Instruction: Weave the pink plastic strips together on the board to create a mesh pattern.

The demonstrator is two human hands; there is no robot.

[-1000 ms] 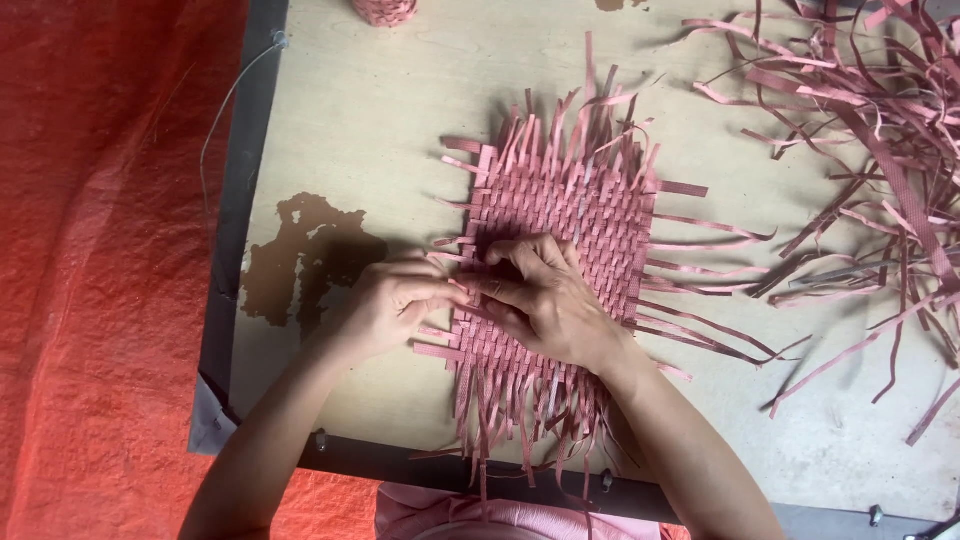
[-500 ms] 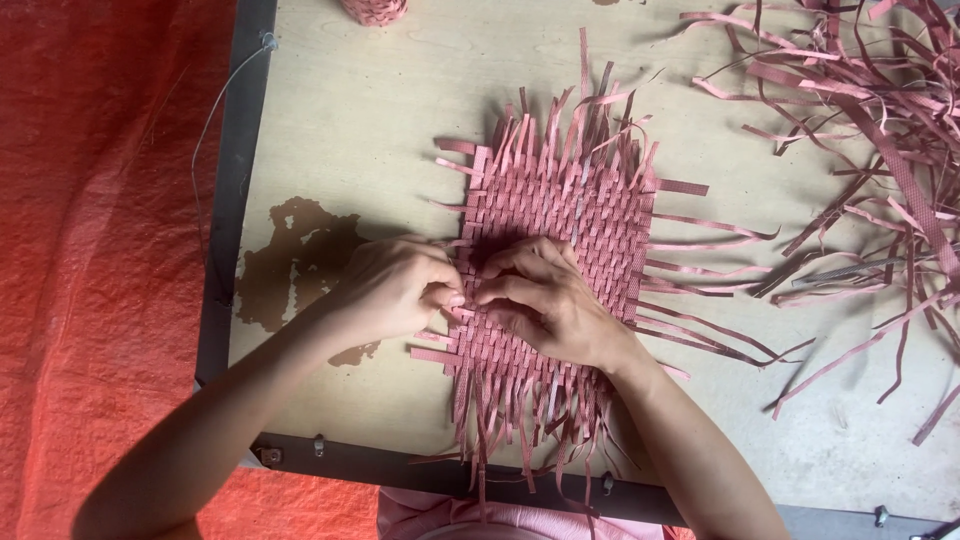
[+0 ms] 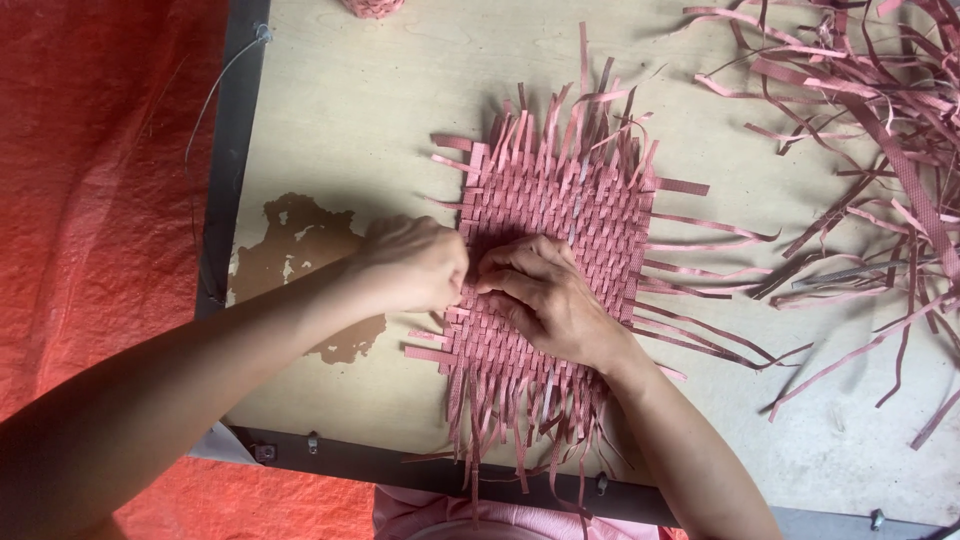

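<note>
Plywood, pale and bare, makes up the counter [image 3: 380,110], which has a dark metal edge along its left and near sides and a brown patch [image 3: 300,250] where the top layer has flaked away. Left of it and below it spreads an orange-red woven tarp [image 3: 95,200]. A thin grey wire [image 3: 205,120] hangs down past the left edge.

A pink woven mat [image 3: 570,215] of flat plastic strips lies in the middle of the counter, loose strip ends sticking out on all four sides. The left hand [image 3: 415,262] sits at the mat's left edge, fingers curled in tight; it seems to pinch a strip end there, though the grip itself is turned away from the camera. The right hand [image 3: 545,295] rests flat on the weave just beside it, fingers bent and pressing on the strips, fingertips almost meeting the left hand.

A heap of loose pink strips [image 3: 860,130] lies well apart at the right, with a few grey ones mixed in; it runs out of view at the top and right. A small pink item [image 3: 372,6] at the top edge is cut off and cannot be identified. Pink cloth [image 3: 500,520] shows at the bottom, under the counter's edge.
</note>
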